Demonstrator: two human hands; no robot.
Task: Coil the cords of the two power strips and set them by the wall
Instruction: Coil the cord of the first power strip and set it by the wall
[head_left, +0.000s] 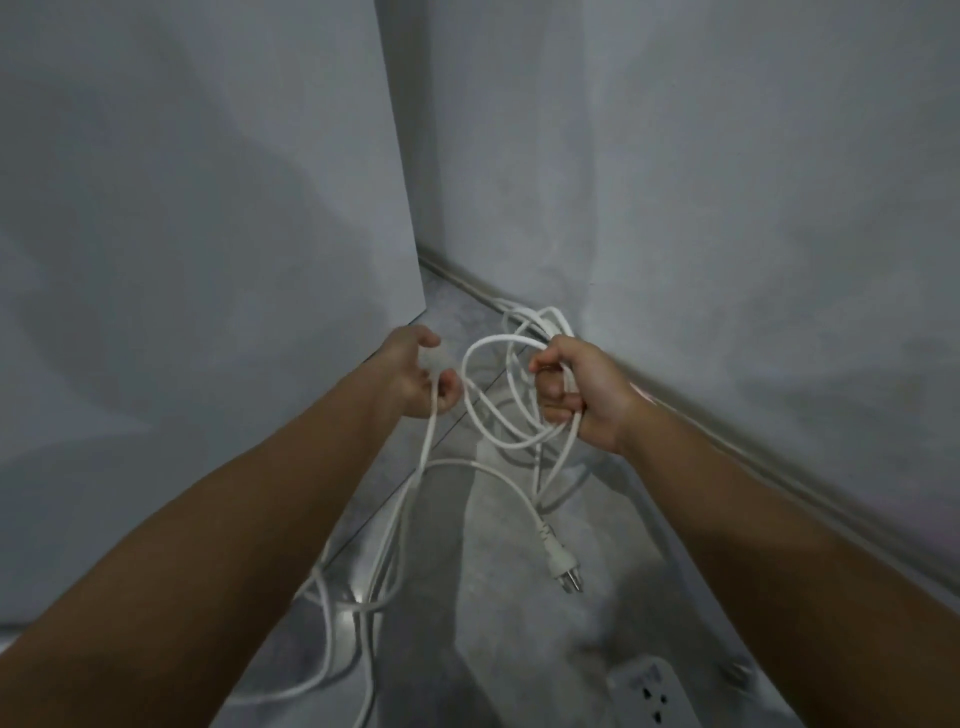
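My right hand (576, 395) is closed around several loops of white cord (498, 410) held up in front of me. My left hand (415, 374) grips another stretch of white cord, with a whitish lump, perhaps a plug, under its fingers. From the left hand the cord runs down to loose loops on the floor (353, 608). A grey plug (563, 564) with metal prongs dangles below the coil on its cord. A white power strip (649, 693) with sockets lies on the floor at the bottom right, partly cut off by the frame.
A grey wall (727, 208) with a skirting strip (779, 462) runs along the right. A flat grey panel (208, 260) stands on the left, leaving a narrow strip of grey concrete floor (509, 597). More white cord lies at the wall's foot (535, 317).
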